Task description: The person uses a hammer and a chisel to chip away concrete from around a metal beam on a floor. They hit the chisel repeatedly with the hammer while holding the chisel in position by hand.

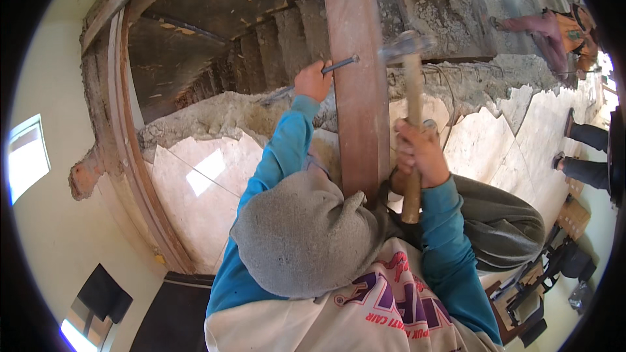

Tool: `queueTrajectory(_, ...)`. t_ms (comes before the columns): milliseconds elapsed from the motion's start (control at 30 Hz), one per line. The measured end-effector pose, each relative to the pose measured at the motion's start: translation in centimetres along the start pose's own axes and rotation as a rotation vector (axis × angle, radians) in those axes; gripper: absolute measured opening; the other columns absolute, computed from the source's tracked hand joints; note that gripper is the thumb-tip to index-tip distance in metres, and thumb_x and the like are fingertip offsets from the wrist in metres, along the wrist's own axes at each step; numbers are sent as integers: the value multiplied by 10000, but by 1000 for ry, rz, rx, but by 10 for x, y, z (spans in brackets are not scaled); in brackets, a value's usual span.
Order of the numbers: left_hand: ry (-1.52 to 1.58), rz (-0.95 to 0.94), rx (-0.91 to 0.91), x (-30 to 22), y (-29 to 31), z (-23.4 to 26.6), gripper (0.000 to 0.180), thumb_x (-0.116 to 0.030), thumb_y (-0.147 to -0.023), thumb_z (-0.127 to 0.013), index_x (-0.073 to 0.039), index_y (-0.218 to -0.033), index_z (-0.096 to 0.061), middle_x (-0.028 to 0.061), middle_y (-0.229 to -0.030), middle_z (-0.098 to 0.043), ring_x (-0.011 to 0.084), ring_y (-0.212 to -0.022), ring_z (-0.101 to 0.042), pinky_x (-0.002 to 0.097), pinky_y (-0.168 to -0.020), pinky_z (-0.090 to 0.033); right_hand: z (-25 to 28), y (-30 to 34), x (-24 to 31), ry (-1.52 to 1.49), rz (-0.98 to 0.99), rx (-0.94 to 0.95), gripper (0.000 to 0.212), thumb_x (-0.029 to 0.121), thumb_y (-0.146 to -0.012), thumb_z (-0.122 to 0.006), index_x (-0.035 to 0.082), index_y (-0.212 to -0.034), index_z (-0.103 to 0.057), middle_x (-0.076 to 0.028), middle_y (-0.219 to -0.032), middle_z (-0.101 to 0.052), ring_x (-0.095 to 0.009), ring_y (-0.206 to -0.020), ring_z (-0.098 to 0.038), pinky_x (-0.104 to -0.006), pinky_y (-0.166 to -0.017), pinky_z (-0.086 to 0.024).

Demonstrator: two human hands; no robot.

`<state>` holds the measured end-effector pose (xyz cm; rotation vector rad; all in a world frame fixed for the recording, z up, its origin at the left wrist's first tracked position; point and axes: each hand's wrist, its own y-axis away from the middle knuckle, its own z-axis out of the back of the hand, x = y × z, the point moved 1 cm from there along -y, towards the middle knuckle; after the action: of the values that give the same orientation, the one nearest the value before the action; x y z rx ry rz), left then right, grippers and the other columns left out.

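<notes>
holding hammer (415, 88) | wooden handle (415, 101), blurred head (408, 46) | slim dark rod (341, 64)

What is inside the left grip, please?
The left grip holds a dark metal rod; one end shows in front of the wooden beam, but the clasped part is covered.

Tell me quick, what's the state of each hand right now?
Left hand: closed, holding the chisel.
Right hand: closed, holding the hammer.

On your white, blue-sleeved shirt (277, 321), toward the lower edge from your right-hand fingers (405, 150), note large purple capitals (416, 301) with smaller red lettering (386, 321) beneath; folds distort both.
</notes>
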<state>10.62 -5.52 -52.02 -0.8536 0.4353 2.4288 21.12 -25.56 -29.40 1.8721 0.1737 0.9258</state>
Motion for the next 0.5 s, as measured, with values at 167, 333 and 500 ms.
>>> queueTrajectory(167, 78, -36, -66, -9, -9, 6, 409, -380, -902, -531, -52, -659, -503, 207, -622, -528, 420, -611, -516, 516, -554, -394, 48, 45, 63, -168, 567, -413, 175, 296, -946, -510, 126, -918, -537, 88, -556, -344, -8, -407, -318, -172, -318, -257)
queueTrajectory(333, 83, -81, -189, -3, -7, 0, 397, -363, -888, -558, -49, -654, -488, 200, -628, -533, 420, -620, -520, 510, -558, -397, 44, 65, 107, -376, 1108, -247, 168, 224, -964, -462, 63, -1009, -451, 47, -602, -333, -48, -492, -353, -197, -450, -362)
queueTrajectory(500, 92, -109, -124, -8, -11, -8, 354, -345, -869, -582, -48, -694, -506, 192, -634, -533, 413, -631, -526, 503, -556, -396, -1, -13, -12, -9, 222, 5, 144, 218, -898, -538, 87, -891, -480, 11, -642, -462, -91, -507, -453, -259, -464, -411)
